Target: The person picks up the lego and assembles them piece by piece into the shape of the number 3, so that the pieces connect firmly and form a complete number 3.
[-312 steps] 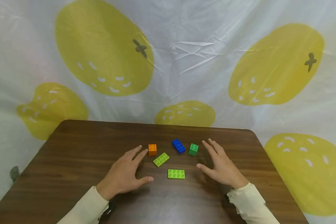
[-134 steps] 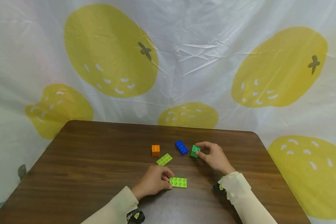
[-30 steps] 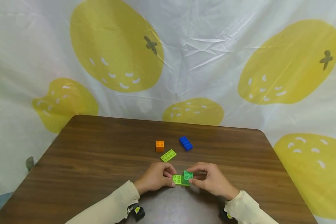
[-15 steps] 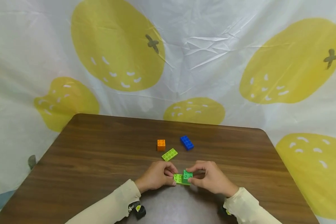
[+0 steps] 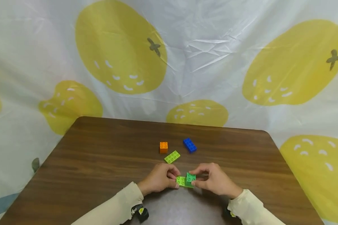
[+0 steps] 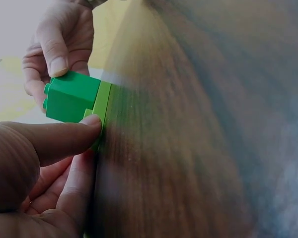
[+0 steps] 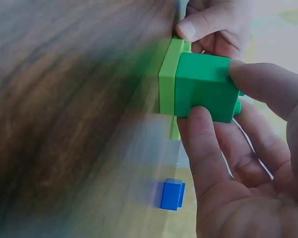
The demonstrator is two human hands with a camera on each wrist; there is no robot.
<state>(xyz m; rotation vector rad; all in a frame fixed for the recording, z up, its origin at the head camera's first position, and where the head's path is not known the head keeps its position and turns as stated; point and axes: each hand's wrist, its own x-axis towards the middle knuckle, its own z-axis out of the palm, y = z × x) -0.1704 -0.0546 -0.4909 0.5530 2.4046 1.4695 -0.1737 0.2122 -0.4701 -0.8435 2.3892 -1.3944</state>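
A flat lime-green building brick (image 5: 181,181) lies on the table in front of the person. Its left end is pinched between thumb and fingers of the left hand (image 5: 159,178). On its right half sits a square green building brick (image 7: 203,87), its studs facing up. The right hand (image 5: 215,180) grips this green brick between thumb and fingers. In the right wrist view the green brick's base meets the flat brick's top with no gap that I can see. The left wrist view shows the left thumb (image 6: 74,136) on the flat brick's edge.
Behind the hands lie a second flat lime-green brick (image 5: 172,157), an orange square brick (image 5: 163,147) and a blue brick (image 5: 190,145). The brown wooden table (image 5: 115,140) ends at a white curtain (image 5: 202,81) printed with yellow fruit.
Earlier the green brick stood at the back right; the right hand took hold of it and brought it onto the flat brick, which the left hand grasped. Over the last second it has settled lower.
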